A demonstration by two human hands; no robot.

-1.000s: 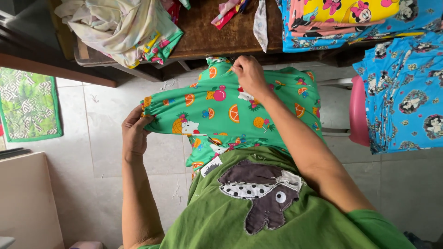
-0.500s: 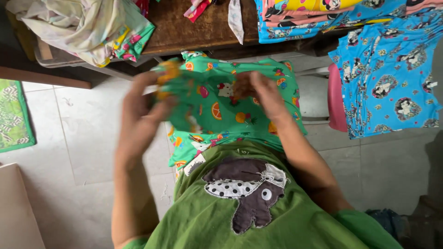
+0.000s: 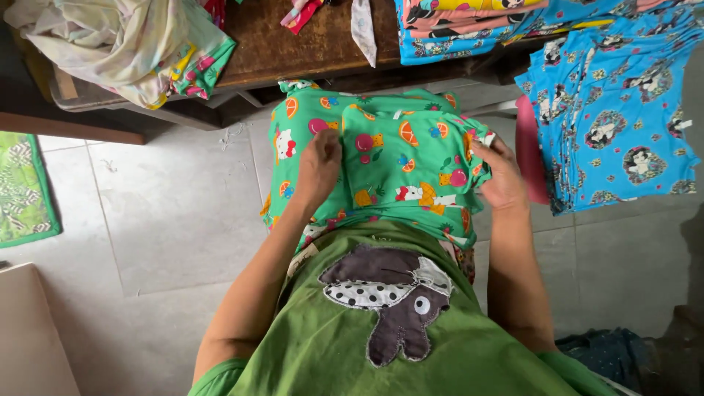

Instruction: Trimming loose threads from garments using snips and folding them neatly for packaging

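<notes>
A green child's garment (image 3: 400, 158) printed with fruit and cartoon cats lies folded over my lap, below the wooden table's edge. My left hand (image 3: 319, 167) presses on its left side with fingers curled over the folded edge. At the garment's right edge, my right hand (image 3: 502, 172) pinches the cloth. I wear a green shirt with a brown animal patch (image 3: 392, 297).
A wooden table (image 3: 293, 44) runs across the top, bearing a crumpled pale cloth heap (image 3: 125, 40) and a stack of folded blue and pink garments (image 3: 469, 26). Blue printed garments (image 3: 616, 103) hang at the right beside a pink stool (image 3: 529, 150). A green mat (image 3: 22, 183) lies on the tiled floor at the left.
The garment was held spread out a second ago. Both hands have since folded it inward, and it now lies smaller on my lap with a hand at each side.
</notes>
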